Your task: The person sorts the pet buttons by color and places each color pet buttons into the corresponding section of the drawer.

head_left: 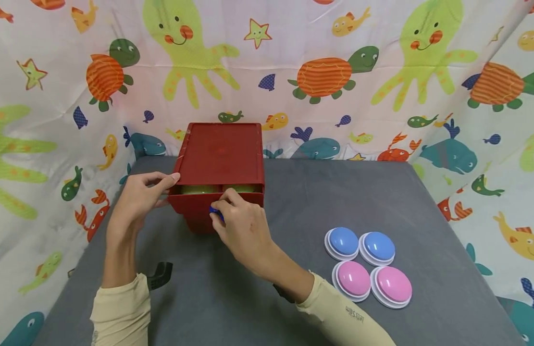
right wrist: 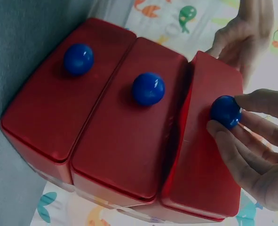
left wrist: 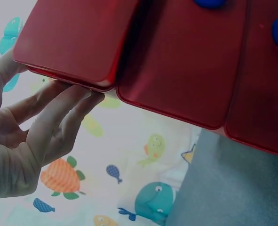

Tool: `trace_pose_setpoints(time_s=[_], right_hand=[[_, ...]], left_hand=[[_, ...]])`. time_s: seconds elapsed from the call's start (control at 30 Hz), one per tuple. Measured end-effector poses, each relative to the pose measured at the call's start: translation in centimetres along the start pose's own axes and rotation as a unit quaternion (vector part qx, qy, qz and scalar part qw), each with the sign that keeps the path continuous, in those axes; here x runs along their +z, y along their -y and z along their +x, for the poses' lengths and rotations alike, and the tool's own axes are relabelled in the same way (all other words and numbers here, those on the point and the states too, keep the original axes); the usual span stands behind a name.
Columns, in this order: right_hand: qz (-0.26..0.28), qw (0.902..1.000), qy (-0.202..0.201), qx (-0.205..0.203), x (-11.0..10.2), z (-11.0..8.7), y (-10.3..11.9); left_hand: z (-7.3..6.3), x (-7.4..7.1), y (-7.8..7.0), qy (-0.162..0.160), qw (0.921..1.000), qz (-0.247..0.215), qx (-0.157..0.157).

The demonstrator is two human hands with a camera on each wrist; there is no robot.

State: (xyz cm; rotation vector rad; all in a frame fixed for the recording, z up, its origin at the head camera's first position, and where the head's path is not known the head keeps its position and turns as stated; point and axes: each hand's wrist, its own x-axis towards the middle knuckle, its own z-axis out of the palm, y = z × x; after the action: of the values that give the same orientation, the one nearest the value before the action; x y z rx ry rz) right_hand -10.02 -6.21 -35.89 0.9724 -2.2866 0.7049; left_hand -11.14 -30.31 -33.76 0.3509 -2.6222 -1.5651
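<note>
A red chest of three drawers stands toward the back of the grey table. Its top drawer is pulled out a little, and yellow-green things show through the gap; their kind is unclear. My right hand pinches that drawer's round blue knob between thumb and fingers. At the chest's upper left front corner is my left hand, thumb at the top edge and fairly straight fingers against the side. Both lower drawers are closed, each with a blue knob.
To the right on the table sit two blue push buttons and two pink push buttons, all on white bases. A curtain printed with sea animals hangs behind and along both sides.
</note>
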Motion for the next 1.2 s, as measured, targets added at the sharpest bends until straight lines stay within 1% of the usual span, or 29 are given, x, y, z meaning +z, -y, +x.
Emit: trace_pose_setpoints(time_s=[0.2,0.43,0.53,0.6,0.63,0.67,0.73,0.77,0.83,0.87,0.9,0.97,1.07,1.2], right_hand=[[0.006,0.9999,0.005,0.012,0.5,1.1,-0.9],[0.022,0.9995,0.004,0.021,0.9,1.6,-1.5],[0.039,0.9991,0.011,0.015,0.9,1.6,-1.9],[0.069,0.9971,0.029,0.010,0.6,1.7,-2.5],[0.098,0.9942,0.043,0.011,0.4,1.7,-2.9],[0.135,0.9889,0.061,0.014,0.0,1.6,-3.4],[0.210,0.9721,0.099,0.033,-0.8,1.4,-4.5],[0.237,0.9633,0.117,0.046,-1.2,1.2,-5.1],[0.270,0.9498,0.145,0.066,-1.6,0.5,-6.1],[0.274,0.9466,0.155,0.071,-1.5,0.0,-6.4],[0.268,0.9464,0.165,0.073,-1.2,-0.5,-6.7],[0.250,0.9497,0.174,0.073,-0.3,-1.4,-6.9],[0.249,0.9487,0.180,0.075,1.1,-2.1,-6.6],[0.209,0.9601,0.171,0.073,2.2,-2.4,-6.0]], left_hand=[[0.1,0.1,-0.2,0.001,0.9999,-0.009,-0.007],[0.2,0.0,0.0,0.005,0.9998,-0.014,-0.014],[0.3,-0.1,0.0,0.004,0.9998,-0.014,-0.014],[0.3,-0.1,0.0,0.005,0.9998,-0.014,-0.015],[0.3,-0.1,0.0,0.006,0.9998,-0.015,-0.015],[0.4,-0.1,0.0,0.007,0.9998,-0.014,-0.014],[0.5,-0.1,0.0,0.008,0.9998,-0.016,-0.013],[0.5,-0.1,-0.1,0.009,0.9998,-0.016,-0.010],[0.6,-0.1,0.0,0.009,0.9998,-0.015,-0.007],[0.5,-0.1,0.1,0.008,0.9998,-0.015,-0.005],[0.5,-0.2,0.2,0.008,0.9999,-0.014,-0.004],[0.4,-0.2,0.3,0.007,0.9999,-0.009,-0.005],[0.3,-0.3,0.3,0.005,1.0000,-0.004,-0.003],[0.3,-0.2,0.2,0.006,1.0000,0.000,-0.006]])
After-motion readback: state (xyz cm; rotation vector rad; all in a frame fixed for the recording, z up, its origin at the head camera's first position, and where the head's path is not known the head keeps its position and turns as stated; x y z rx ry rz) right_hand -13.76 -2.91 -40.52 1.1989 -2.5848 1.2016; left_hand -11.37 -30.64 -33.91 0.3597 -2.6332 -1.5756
